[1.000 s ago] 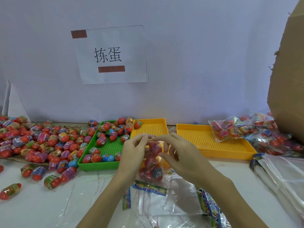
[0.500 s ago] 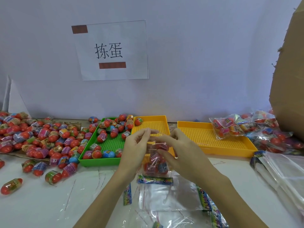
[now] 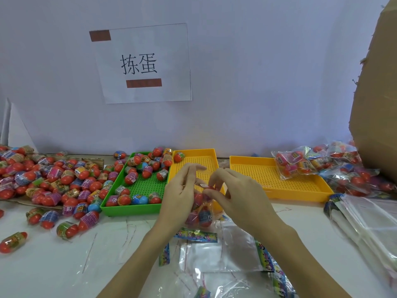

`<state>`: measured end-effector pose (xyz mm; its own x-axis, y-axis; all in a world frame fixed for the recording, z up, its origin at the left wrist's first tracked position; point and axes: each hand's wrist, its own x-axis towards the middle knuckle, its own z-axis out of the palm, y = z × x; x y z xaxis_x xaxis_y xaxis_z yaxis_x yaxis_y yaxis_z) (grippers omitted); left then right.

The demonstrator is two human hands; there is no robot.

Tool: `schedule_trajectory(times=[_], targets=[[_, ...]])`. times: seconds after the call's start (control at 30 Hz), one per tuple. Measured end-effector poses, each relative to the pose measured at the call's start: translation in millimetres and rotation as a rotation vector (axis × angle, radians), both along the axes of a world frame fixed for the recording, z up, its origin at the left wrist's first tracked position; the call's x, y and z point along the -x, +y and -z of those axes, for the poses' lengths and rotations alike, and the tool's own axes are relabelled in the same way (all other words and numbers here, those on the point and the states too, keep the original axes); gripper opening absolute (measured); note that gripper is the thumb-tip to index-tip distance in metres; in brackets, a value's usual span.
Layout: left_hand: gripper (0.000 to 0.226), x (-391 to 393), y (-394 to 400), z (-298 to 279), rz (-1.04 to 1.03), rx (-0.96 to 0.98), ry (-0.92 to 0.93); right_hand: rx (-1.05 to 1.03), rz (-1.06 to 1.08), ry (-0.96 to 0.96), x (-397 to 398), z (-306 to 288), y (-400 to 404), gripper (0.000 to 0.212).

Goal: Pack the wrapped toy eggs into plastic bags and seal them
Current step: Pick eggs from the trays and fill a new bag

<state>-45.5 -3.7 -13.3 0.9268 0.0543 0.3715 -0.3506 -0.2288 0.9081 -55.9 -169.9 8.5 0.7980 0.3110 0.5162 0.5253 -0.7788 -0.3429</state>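
A clear plastic bag (image 3: 200, 214) holding several wrapped toy eggs hangs between my hands above the table's middle. My left hand (image 3: 180, 196) pinches the bag's top edge on the left, its other fingers straight. My right hand (image 3: 238, 196) pinches the top edge on the right, fingers curled over it. The bag's mouth is mostly hidden behind my fingers. Loose wrapped eggs (image 3: 53, 179) lie heaped at the left, and more fill the green tray (image 3: 137, 208).
Two yellow trays (image 3: 300, 190) stand behind my hands. Filled bags (image 3: 335, 166) pile at the right beside a cardboard box (image 3: 378, 104). Empty flat bags (image 3: 223, 250) lie in front of me, and a stack of bags (image 3: 369, 224) sits at the right.
The bag has sunk a little lower between my hands. My fingertips have drawn closer together along its top edge, and my left fingers have straightened.
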Motion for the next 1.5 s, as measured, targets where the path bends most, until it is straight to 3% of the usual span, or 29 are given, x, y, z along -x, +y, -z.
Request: schedule_trajectory(times=[0.17, 0.33, 0.53, 0.67, 0.83, 1.0, 1.17, 1.3, 1.43, 1.5], targets=[[0.033, -1, -1, 0, 0.005, 0.001, -0.018, -0.135, -0.034, 0.042, -2, 3, 1, 0.017], [0.034, 0, 0, -1, 0.008, 0.005, -0.028, -0.078, -0.106, 0.059, -2, 4, 3, 0.011], [0.033, 1, -1, -2, -0.002, 0.038, -0.008, 0.006, -0.13, 0.043, 2, -1, 6, 0.019], [0.03, 2, -3, -4, 0.065, 0.153, 0.089, -0.023, -0.097, 0.014, 2, 0, 4, 0.014], [0.041, 1, 2, -16, 0.187, 0.391, 0.284, -0.254, -0.051, -0.015, -2, -2, -3, 0.01], [0.017, 1, 2, -9, 0.111, 0.356, 0.261, -0.353, -0.066, 0.062, -4, -2, -4, 0.016], [0.033, -2, 3, -9, 0.119, 0.289, 0.243, -0.287, -0.028, 0.084, -6, 0, -5, 0.017], [0.036, -2, 1, -8, 0.15, 0.27, 0.229, -0.443, 0.103, 0.026, -9, -3, -9, 0.016], [0.039, -1, 0, -8, 0.224, 0.294, 0.216, -0.562, 0.108, 0.324, -11, -4, -15, 0.031], [0.039, -1, -1, -7, 0.227, 0.298, 0.212, -0.601, 0.066, 0.43, -11, -3, -15, 0.025]])
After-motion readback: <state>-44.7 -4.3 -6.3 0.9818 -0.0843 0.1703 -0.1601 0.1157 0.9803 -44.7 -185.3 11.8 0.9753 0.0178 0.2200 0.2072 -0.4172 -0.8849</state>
